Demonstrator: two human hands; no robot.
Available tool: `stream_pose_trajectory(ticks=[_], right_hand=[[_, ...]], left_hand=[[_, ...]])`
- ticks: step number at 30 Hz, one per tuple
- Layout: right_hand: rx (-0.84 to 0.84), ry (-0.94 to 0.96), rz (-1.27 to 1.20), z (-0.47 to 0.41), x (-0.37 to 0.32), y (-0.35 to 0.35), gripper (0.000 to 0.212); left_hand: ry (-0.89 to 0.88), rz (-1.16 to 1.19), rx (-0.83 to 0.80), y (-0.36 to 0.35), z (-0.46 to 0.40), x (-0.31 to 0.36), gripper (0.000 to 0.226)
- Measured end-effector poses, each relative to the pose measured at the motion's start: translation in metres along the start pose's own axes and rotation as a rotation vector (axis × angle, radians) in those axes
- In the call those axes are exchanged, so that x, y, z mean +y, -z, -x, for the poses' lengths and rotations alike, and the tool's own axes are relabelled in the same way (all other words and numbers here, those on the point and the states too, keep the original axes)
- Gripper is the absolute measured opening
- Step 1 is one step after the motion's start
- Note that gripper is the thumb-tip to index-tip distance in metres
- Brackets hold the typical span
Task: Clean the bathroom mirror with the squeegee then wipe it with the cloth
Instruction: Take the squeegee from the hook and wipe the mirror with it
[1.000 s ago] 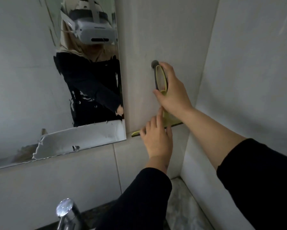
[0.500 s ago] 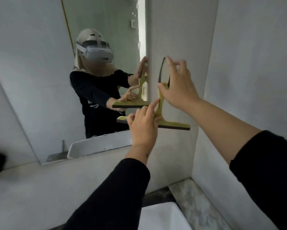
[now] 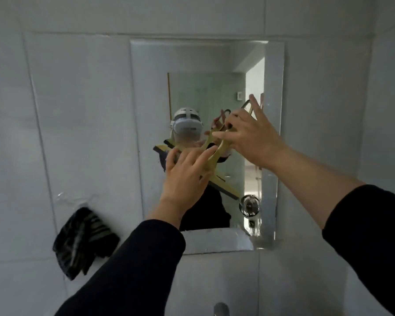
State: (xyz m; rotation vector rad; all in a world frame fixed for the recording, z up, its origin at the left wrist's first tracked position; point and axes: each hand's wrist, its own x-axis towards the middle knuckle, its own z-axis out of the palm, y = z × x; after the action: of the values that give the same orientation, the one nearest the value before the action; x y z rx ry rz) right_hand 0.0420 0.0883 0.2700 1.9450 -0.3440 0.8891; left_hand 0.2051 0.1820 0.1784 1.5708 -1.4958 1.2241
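1. I have the squeegee (image 3: 214,156) up at the mirror (image 3: 205,87), about mid-height and a little right of centre, with its blade slanting down toward the mirror's lower right corner; whether the blade's edge is on the glass I cannot tell
2. My right hand (image 3: 249,135) grips the looped handle, thumb and curled fingers round the yellow frame and two fingers sticking up past the loop; my left hand (image 3: 187,172) rests against the neck just above the blade, fingers nearly straight and spread, steadying, not clasping
3. Risk, as I judge it: the blade sits askew, so a pull from here could drag one end only and leave streaks, or chatter if my left hand pushes unevenly
4. Second risk: the right-hand hold looks light, up at the loop's end; a wet handle could twist or slip out, and the tap (image 3: 221,309) lies below it
5. Edges: the mirror's right edge is near the blade's lower end, and the side wall stands just beyond it, so room to the right is tight; a stroke that way would run off the glass onto the tile
6. Open room lies up and to the left, where most of the glass is bare
7. The cloth (image 3: 82,242) hangs on the tiled wall left of the mirror's lower left corner, well apart from both hands, untouched
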Motion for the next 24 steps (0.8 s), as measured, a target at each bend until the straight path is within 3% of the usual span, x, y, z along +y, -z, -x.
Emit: stream_pose_trajectory(ticks=[6, 10, 14, 19, 24], right_hand=[[0.156, -0.173, 0.025, -0.091, 0.023, 0.017, 0.029], [0.195, -0.295, -0.010, -0.142, 0.037, 0.028, 0.041], [0.198, -0.408, -0.094, -0.182, 0.039, 0.033, 0.042], [0.125, -0.413, -0.162, -0.216, 0.020, 0.029, 0.044], [0.040, -0.393, -0.171, -0.233, 0.005, 0.020, 0.050]], left_hand=[[0.185, -0.117, 0.205, 0.030, -0.039, -0.062, 0.051], [0.332, -0.063, 0.258, 0.029, -0.045, -0.089, 0.043], [0.447, 0.009, 0.159, 0.013, -0.040, -0.096, 0.051], [0.504, 0.033, -0.038, -0.006, -0.048, -0.094, 0.077], [0.514, 0.010, -0.064, -0.021, -0.055, -0.089, 0.102]])
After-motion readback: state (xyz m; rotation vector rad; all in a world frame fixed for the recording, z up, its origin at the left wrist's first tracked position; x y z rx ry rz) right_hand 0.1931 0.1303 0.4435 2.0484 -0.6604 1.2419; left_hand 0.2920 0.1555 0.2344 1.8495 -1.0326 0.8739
